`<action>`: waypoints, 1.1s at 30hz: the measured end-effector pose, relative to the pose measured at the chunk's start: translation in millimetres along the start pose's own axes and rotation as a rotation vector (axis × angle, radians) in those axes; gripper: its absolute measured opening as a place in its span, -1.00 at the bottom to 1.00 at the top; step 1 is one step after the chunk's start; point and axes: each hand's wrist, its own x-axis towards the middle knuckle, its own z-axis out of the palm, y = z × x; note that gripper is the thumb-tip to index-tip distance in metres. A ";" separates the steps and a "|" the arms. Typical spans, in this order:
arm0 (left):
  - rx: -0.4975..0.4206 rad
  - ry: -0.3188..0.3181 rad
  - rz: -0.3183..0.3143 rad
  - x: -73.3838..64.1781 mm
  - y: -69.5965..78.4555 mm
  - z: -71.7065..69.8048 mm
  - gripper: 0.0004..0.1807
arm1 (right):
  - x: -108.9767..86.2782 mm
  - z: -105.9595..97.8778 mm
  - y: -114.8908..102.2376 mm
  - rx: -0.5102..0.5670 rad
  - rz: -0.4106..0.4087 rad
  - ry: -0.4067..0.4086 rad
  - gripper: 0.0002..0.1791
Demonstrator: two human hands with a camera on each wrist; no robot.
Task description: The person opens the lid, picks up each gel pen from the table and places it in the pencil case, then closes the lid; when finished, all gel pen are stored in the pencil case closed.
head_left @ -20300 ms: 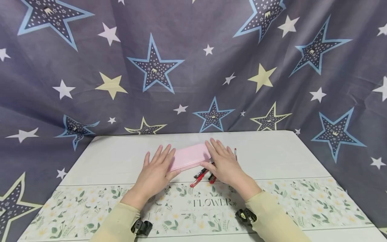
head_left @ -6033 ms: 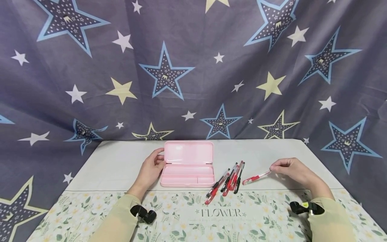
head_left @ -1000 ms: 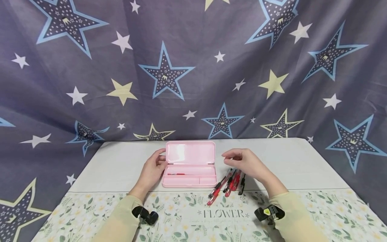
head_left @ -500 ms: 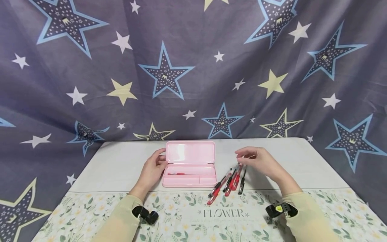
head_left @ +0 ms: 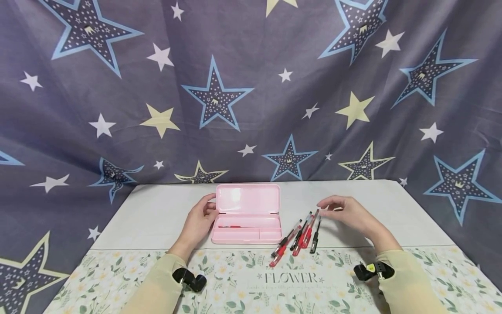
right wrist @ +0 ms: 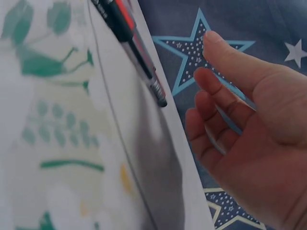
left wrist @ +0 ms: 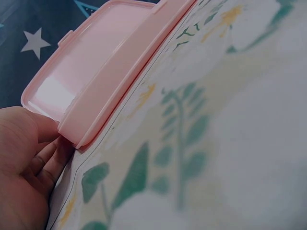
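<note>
R hand point(head_left: 351, 215) now farther right, by pens point(head_left: 307, 238), loose, nothing held; L hand point(head_left: 199, 223) grips pink case point(head_left: 251, 198) at left. 1 red pen point(head_left: 233, 226) in, rest on bench point(head_left: 364, 189).

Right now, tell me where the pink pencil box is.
In the head view, the open pink pencil box sits on the table, just left of the pens, with the left hand holding its left end.
</note>
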 end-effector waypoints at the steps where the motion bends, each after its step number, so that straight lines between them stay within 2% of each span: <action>1: -0.002 0.000 0.002 0.0 -0.1 0.0 -0.40 | -0.4 -0.3 2.0 0.003 0.004 -0.010 -0.64; 6: -0.004 -0.001 0.009 0.5 -1.0 1.0 -0.40 | -1.9 -0.7 11.6 0.017 0.017 -0.052 -0.65; 18: -0.003 -0.003 0.012 1.4 -0.5 2.1 -0.40 | -3.3 0.3 29.6 0.032 -0.030 -0.091 -0.67; 33: -0.018 0.001 0.013 0.8 -2.7 0.6 -0.40 | -1.8 3.6 26.4 -0.021 -0.010 -0.164 -0.65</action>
